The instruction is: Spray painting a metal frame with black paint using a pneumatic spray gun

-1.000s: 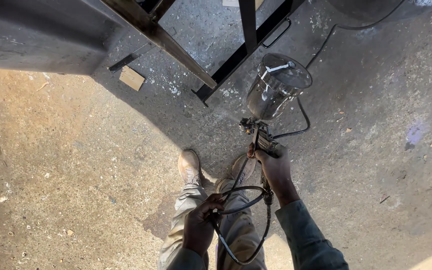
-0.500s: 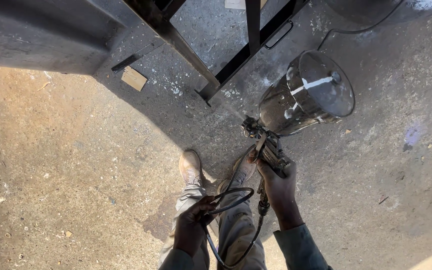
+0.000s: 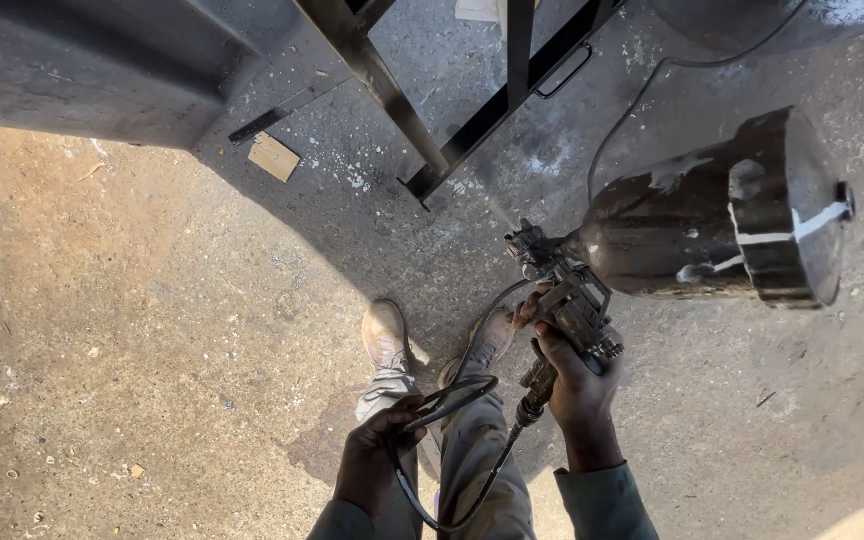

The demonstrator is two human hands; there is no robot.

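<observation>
The left hand (image 3: 377, 455) is closed around a looped black hose (image 3: 452, 400) low in the view, above the person's legs. To its right, the right hand (image 3: 577, 375) grips the handle of a spray gun (image 3: 562, 290), wrist straight and forearm rising from below. The gun's nozzle points up-left toward a black metal frame (image 3: 422, 140). Its paint cup (image 3: 722, 225) lies tipped rightward, long axis nearly level.

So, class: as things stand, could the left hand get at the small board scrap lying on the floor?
Probably not: the left hand grips the looped hose near the knees, and the scrap lies well beyond the shoes.
</observation>
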